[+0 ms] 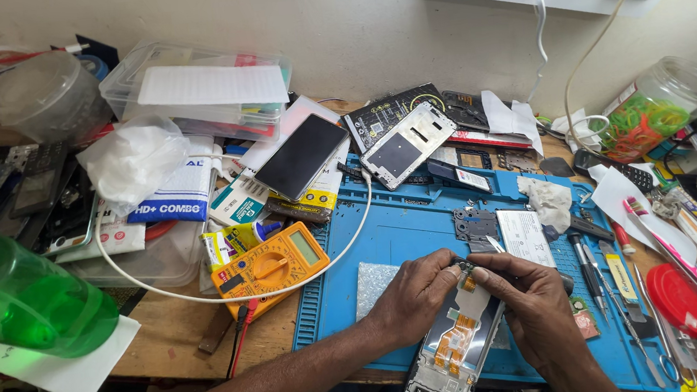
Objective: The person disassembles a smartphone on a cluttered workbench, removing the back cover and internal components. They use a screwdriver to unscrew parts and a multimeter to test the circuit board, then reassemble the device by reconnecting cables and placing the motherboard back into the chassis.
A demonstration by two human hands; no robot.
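Note:
An opened phone (455,342) lies back-side up on the blue work mat (385,226), showing orange flex cables and a white shield. My left hand (412,295) pinches the phone's upper left edge. My right hand (525,298) grips its upper right edge, thumb and forefinger meeting the left fingers over a small part at the top. A detached grey phone frame (405,145) and a dark phone screen (301,156) lie beyond the mat's far edge.
A yellow multimeter (271,266) with red and black leads sits left of the mat. Screwdrivers, tweezers (599,271) and a red lid (684,301) lie to the right. A green bottle (22,304) stands at the left; a jar of rubber bands (648,115) far right.

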